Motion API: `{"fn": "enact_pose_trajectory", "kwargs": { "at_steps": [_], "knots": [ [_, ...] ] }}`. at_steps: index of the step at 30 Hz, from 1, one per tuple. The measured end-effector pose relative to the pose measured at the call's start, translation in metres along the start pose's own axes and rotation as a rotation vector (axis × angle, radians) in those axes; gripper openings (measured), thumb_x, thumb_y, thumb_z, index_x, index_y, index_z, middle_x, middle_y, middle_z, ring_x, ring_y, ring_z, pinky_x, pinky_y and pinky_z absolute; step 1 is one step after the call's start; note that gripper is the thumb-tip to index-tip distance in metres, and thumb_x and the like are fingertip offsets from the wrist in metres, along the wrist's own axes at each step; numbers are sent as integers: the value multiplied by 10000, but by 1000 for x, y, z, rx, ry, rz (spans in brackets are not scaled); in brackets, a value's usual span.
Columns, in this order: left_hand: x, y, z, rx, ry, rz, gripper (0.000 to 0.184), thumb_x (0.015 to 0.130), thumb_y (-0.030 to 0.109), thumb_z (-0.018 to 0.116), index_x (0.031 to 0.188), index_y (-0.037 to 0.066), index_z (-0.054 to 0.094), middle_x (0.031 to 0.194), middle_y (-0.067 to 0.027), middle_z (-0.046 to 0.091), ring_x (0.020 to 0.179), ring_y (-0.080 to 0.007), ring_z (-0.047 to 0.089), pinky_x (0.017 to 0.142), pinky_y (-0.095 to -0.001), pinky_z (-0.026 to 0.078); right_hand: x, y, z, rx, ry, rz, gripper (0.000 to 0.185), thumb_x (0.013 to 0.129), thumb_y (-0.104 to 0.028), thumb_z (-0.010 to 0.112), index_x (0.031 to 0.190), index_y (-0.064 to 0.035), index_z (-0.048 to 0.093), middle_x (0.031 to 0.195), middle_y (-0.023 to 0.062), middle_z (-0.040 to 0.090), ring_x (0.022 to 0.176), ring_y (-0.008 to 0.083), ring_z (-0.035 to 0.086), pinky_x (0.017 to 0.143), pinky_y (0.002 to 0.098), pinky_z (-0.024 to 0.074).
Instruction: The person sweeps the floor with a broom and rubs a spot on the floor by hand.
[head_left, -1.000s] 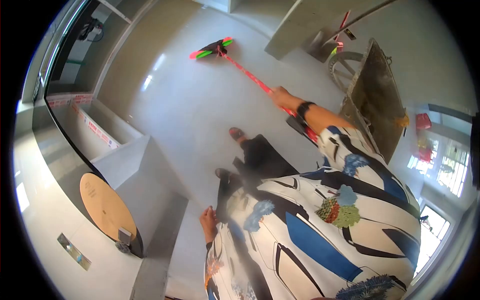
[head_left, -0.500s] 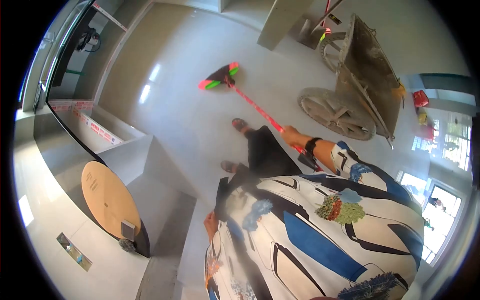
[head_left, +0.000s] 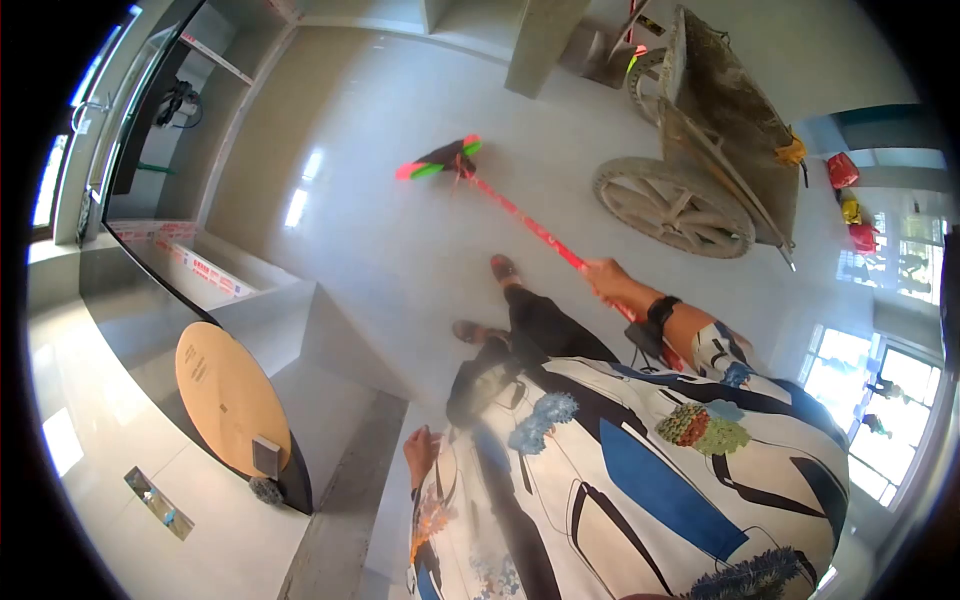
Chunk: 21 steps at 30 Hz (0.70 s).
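Broom (head_left: 527,222) in use on the grey floor (head_left: 390,230): its red handle slants from the person's right hand toward the far edge, and its black head (head_left: 438,161), tipped pink and green at both ends, is against the floor, between the far edge and the shoes (head_left: 503,268). The right hand (head_left: 605,281) is wrapped around the handle, with a black band (head_left: 661,311) on the wrist above it. The left hand (head_left: 422,453) hangs low beside the patterned shirt (head_left: 640,470), apart from the broom, with its fingers curled in; whether it holds anything I cannot tell.

Toward the floor's right edge stands a dirty cart (head_left: 725,95), its nearer spoked wheel (head_left: 675,206) close to the handle but not touching it. Something yellow (head_left: 790,151) sits at the cart's rim, and red bags (head_left: 842,170) are beyond it. On the left, a pale surface (head_left: 85,400) carries a round tan board (head_left: 228,385) along its inner edge, with a small grey block (head_left: 265,457) at the board's near end.
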<state>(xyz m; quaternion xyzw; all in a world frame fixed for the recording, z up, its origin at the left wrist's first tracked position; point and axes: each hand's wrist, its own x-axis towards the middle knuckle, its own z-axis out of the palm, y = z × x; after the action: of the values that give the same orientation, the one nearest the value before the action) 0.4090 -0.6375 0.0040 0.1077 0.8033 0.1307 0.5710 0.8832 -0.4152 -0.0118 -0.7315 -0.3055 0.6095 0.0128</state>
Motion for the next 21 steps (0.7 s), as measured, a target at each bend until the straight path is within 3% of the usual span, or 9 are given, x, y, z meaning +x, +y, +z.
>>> {"fn": "enact_pose_trajectory", "kwargs": {
  "at_steps": [2,5,6,9,10,13,15,18,21],
  "knots": [
    [-6,18,7,67,-6,43,326,841,254,506,845,-48,629,734,-105,643,519,-112,499,448,-263,386,32,-12,-11,42,32,-99,262,892,-284,455,893,-62,594,486,63,485,333,157,458,305,322,380],
    [-16,38,17,101,-68,48,316,839,255,511,816,-34,635,719,-92,642,529,-102,506,458,-256,389,74,-52,-16,99,76,-14,226,905,-273,461,912,-74,568,529,37,446,333,124,396,275,287,317],
    [-17,36,19,228,-87,260,308,849,265,518,836,-21,633,729,-80,643,533,-100,513,458,-251,393,90,-62,-17,117,91,0,211,899,-261,466,900,-75,566,529,37,445,335,129,399,277,291,317],
    [-26,46,30,76,-24,87,311,863,279,524,855,-13,631,736,-74,642,524,-95,506,455,-242,391,133,-81,-19,-51,93,9,181,884,-239,480,873,-75,555,527,36,436,347,136,398,286,300,317],
    [-28,45,31,189,-69,335,326,878,288,512,878,-18,622,739,-78,640,528,-102,521,460,-235,400,130,-88,-21,-52,89,8,181,884,-239,480,873,-75,555,527,36,436,347,136,398,286,300,317],
    [-42,60,32,-29,-112,56,319,881,274,509,886,-27,614,724,-78,636,531,-110,533,461,-232,410,116,-109,-25,134,112,5,192,839,-207,527,827,-19,567,525,106,512,381,232,501,342,368,384],
    [-44,58,27,-28,-126,62,310,881,261,508,889,-31,610,720,-84,637,533,-119,548,456,-236,419,109,-119,-22,166,197,-27,168,820,-174,548,819,-7,567,522,130,527,394,271,524,347,372,391],
    [-42,70,32,-27,-143,9,287,875,236,512,908,-36,600,714,-96,639,537,-142,578,445,-247,439,144,-135,-30,78,131,-127,185,863,-228,515,823,-49,537,478,57,431,323,166,405,291,345,325],
    [-34,70,38,-60,-152,-20,257,867,192,508,956,-39,578,736,-114,647,559,-174,618,432,-266,464,253,-115,-27,-179,82,-353,226,859,-237,529,802,-19,537,480,76,444,331,193,437,296,365,343]
  ]
}}
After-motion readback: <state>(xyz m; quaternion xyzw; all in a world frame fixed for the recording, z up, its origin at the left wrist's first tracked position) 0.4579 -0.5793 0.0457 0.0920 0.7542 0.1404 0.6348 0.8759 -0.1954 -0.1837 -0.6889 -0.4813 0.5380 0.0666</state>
